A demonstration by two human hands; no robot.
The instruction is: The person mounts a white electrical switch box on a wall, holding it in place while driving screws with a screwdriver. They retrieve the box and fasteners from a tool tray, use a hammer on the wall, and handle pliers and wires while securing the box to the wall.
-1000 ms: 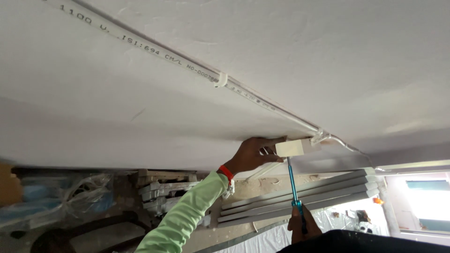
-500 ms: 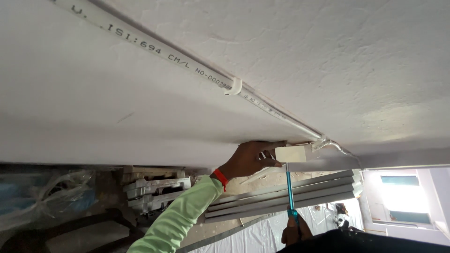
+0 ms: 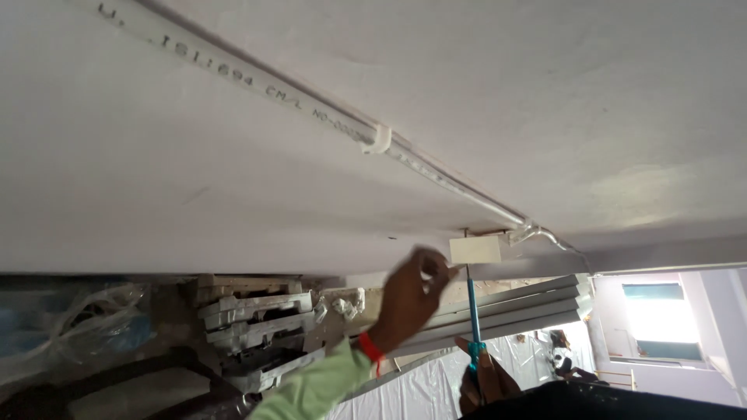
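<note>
I look up at a white ceiling. A small white box (image 3: pixel 475 249) is fixed to it at the end of a white conduit pipe (image 3: pixel 311 109). My left hand (image 3: pixel 412 292), in a light green sleeve with a red wristband, is just below and left of the box, fingers curled, blurred, apart from it or barely touching its left edge. My right hand (image 3: pixel 486 381) grips the handle of a teal screwdriver (image 3: pixel 473 319) whose shaft points straight up to the underside of the box.
A white clip (image 3: pixel 379 140) holds the pipe to the ceiling. Stacked pale boards (image 3: pixel 257 327) and long grey slats (image 3: pixel 513 311) lie on a high ledge. Plastic sheeting (image 3: pixel 70 327) sits at left. A bright window (image 3: pixel 650 319) is at right.
My left hand has come off the white box and dropped down and left. The screwdriver stays upright under the box. The view has shifted a little.
</note>
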